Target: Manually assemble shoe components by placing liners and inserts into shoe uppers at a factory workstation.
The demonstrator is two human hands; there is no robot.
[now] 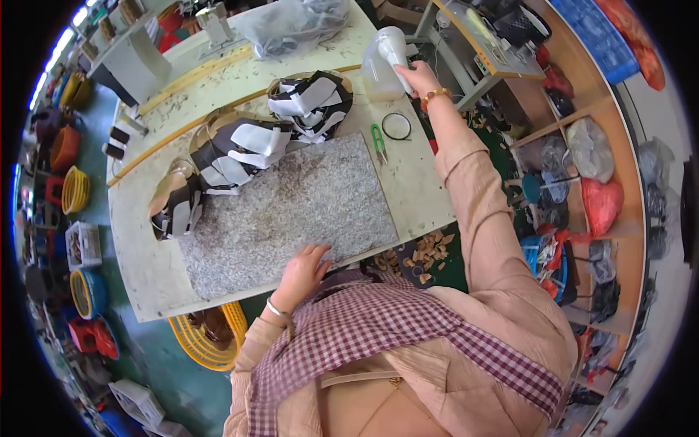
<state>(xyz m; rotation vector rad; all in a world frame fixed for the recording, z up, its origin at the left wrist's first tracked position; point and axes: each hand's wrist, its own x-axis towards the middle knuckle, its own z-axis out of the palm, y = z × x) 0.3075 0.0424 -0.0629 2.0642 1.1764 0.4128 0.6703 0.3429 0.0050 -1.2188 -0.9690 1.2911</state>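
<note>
My right hand (415, 78) reaches to the far right of the table, its fingers closed round the handle of a white hair dryer (392, 45). The dryer is in or against a translucent plastic container (382, 81); which one I cannot tell. My left hand (303, 273) rests at the front edge of a speckled grey mat (291, 211), fingers loosely spread, holding nothing. Along the mat's far edge lie bundles of black, white and tan cut pieces (251, 142), with another bundle (313, 102) behind. Green-handled thread snips (377, 138) lie right of the mat beside a black ring-shaped roll (397, 127).
A clear plastic bag (298, 25) and a sewing machine (131, 58) stand at the back. Below the near edge are a yellow basket (237, 339) and tan scraps (429, 251). Wooden shelves (615, 277) with bags line the right side. A small side table (495, 44) stands at the far right.
</note>
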